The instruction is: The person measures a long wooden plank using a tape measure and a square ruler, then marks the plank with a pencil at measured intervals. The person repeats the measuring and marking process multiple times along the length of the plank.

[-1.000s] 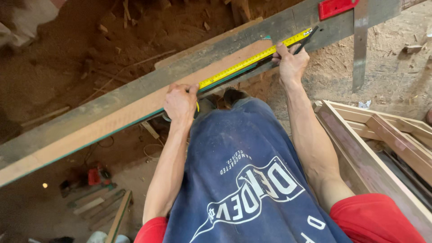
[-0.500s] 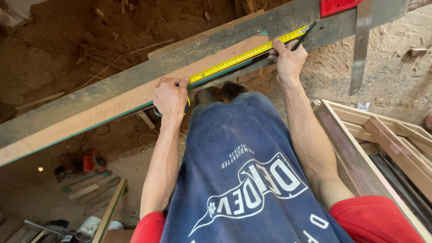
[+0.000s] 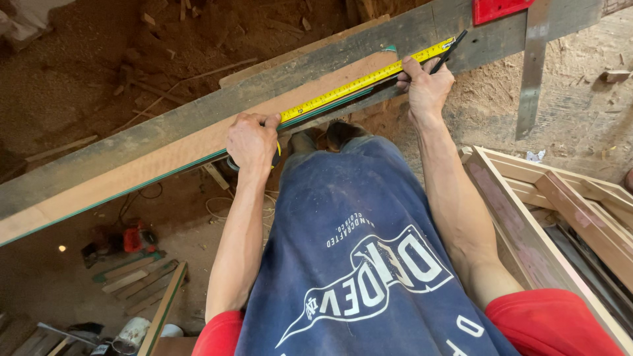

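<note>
Fingers (image 3: 271,121) of the left hand (image 3: 250,142) pinch the yellow tape measure (image 3: 359,82) flat on a long board (image 3: 184,148).
Right hand (image 3: 427,89) pins the tape's far end, fingers closed round a black pencil (image 3: 450,51).

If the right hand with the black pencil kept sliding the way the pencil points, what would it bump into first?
Probably the steel blade of the red-handled square, lying across the grey plank just beyond the black pencil in the right hand; depth is hard to judge.
</note>
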